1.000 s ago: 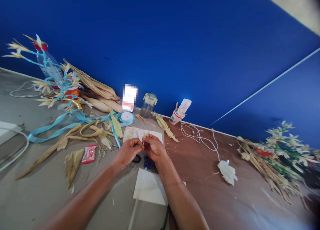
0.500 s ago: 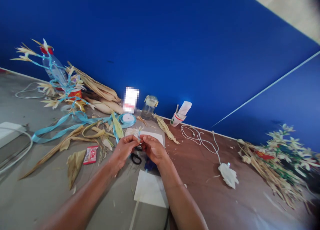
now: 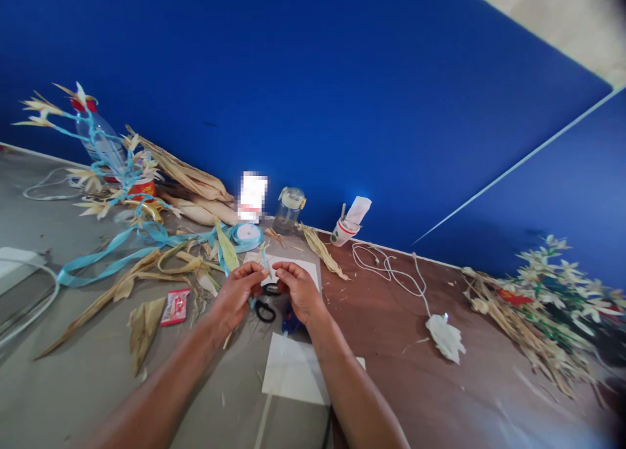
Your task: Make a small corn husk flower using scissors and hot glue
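Note:
My left hand (image 3: 238,294) and my right hand (image 3: 299,290) meet over the middle of the table, fingers pinched together. Between the fingertips stands a small pale husk piece (image 3: 265,260) with a bit of light blue ribbon on it. Black-handled scissors (image 3: 265,311) lie just under my hands. A sheet of white paper (image 3: 295,373) sits in front of my right wrist, another one (image 3: 298,267) behind my hands. A roll of light blue ribbon (image 3: 246,234) rests a little beyond my left hand.
Dried corn husks (image 3: 147,273) and loose blue ribbon (image 3: 102,257) litter the left of the table. A plastic bottle (image 3: 98,143) holds husk flowers. A glass jar (image 3: 289,209), a paper cup (image 3: 342,231), a white cable (image 3: 391,266) and a heap of husk flowers (image 3: 542,305) line the blue wall.
My hands have lifted slightly and drawn a little apart, bringing the husk piece upright between the fingertips. The scissors under them have come into view.

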The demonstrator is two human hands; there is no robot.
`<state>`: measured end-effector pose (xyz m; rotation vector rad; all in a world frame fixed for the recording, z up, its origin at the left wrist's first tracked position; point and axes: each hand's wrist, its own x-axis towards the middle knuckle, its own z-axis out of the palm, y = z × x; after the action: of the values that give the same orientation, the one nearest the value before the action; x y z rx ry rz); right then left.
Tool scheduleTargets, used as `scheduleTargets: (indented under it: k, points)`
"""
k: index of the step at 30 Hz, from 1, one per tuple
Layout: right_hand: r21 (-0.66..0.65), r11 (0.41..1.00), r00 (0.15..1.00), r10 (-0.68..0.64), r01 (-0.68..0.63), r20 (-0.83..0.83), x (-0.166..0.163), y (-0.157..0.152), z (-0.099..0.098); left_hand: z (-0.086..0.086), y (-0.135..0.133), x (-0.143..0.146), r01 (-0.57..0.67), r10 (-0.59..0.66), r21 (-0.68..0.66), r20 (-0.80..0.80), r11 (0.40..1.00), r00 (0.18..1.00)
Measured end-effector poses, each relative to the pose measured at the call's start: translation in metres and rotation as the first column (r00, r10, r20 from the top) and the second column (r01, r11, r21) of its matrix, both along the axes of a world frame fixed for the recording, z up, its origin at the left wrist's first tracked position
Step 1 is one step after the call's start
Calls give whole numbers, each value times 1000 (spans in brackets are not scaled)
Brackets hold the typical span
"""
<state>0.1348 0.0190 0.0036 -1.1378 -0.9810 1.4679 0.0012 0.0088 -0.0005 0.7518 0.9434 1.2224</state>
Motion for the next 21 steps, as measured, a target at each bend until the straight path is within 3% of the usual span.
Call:
scheduleTargets:
  k: [5, 9, 17, 21]
  points:
    - [4, 997, 995, 77, -77, -62, 3, 0, 7, -3, -1, 2, 145, -145, 16, -25, 989, 989]
    - [-37, 988, 979, 141, -148, -145, 3, 0, 10, -1, -3, 6, 178, -177, 12, -60, 984, 982]
    - [-33, 999, 973, -18, 11, -231, -1, 1, 11, 7, -7, 13, 195, -185, 45, -163, 980, 969]
    - [-12, 996, 984, -89, 88, -156, -5, 1, 6, 0, -6, 14, 153, -124, 77, -301, 985, 946]
